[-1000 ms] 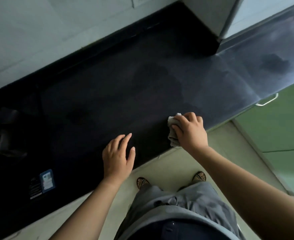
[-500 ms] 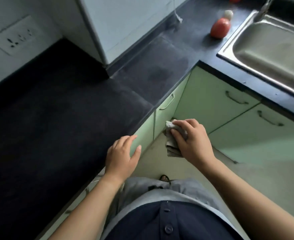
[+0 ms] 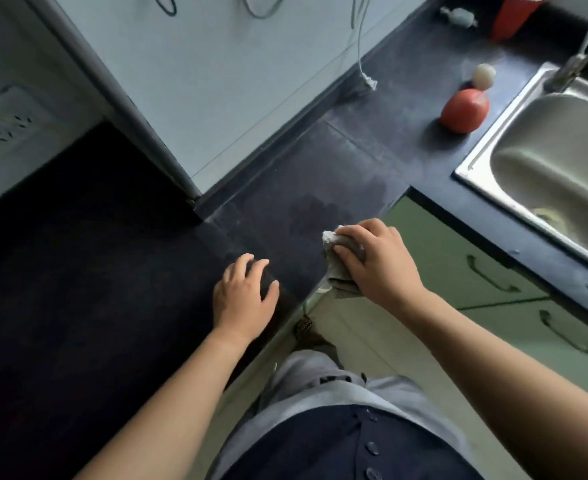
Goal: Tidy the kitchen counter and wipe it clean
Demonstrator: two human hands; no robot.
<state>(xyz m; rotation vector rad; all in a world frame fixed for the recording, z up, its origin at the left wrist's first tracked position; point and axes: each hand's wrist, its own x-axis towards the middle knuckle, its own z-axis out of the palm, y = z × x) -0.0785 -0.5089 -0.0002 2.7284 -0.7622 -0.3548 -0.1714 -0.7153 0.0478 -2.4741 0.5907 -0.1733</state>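
The dark kitchen counter (image 3: 112, 271) runs from the left towards the sink, with a damp patch just ahead of my hands. My right hand (image 3: 375, 261) is shut on a crumpled grey cloth (image 3: 341, 271) at the counter's front edge, the cloth hanging partly over the edge. My left hand (image 3: 244, 296) lies flat on the counter a little to the left, fingers spread, holding nothing.
A red round bottle with a white cap (image 3: 465, 109) stands beside the steel sink (image 3: 555, 161). A red cup (image 3: 514, 15) and a small grey object (image 3: 458, 17) sit at the back. A white appliance (image 3: 216, 81) with a dangling cable stands on the counter. Green cabinet doors (image 3: 458, 271) lie below.
The view has swung right towards the sink. My right hand with the cloth came off the counter over the cabinet front, and is now back at the counter's edge.
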